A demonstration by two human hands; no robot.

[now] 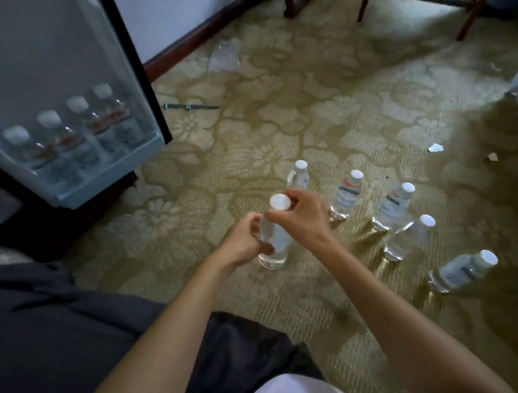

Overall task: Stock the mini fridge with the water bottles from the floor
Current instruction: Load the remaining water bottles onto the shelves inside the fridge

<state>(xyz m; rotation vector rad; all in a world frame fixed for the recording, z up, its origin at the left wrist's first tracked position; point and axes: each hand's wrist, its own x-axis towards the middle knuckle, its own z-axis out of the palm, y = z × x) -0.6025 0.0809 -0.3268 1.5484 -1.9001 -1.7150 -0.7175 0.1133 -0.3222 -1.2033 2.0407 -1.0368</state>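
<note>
A clear water bottle (276, 241) with a white cap stands upright on the carpet in the middle of the head view. My left hand (246, 242) grips its body from the left. My right hand (305, 212) pinches its neck just under the cap. Several more capped bottles stand on the floor to the right, among them one (346, 195) with a red-and-white label and the nearest one (464, 270) at the far right. The mini fridge door (53, 74) hangs open at the upper left, and its door shelf (110, 177) holds several bottles in a row.
Patterned green-gold carpet (323, 118) covers the floor. Crumpled clear plastic wrap (224, 54) lies near the skirting board. A thin metal rod (191, 106) lies beside the door. Wooden chair legs (475, 7) stand at the top right. Paper scraps (435, 147) lie at right.
</note>
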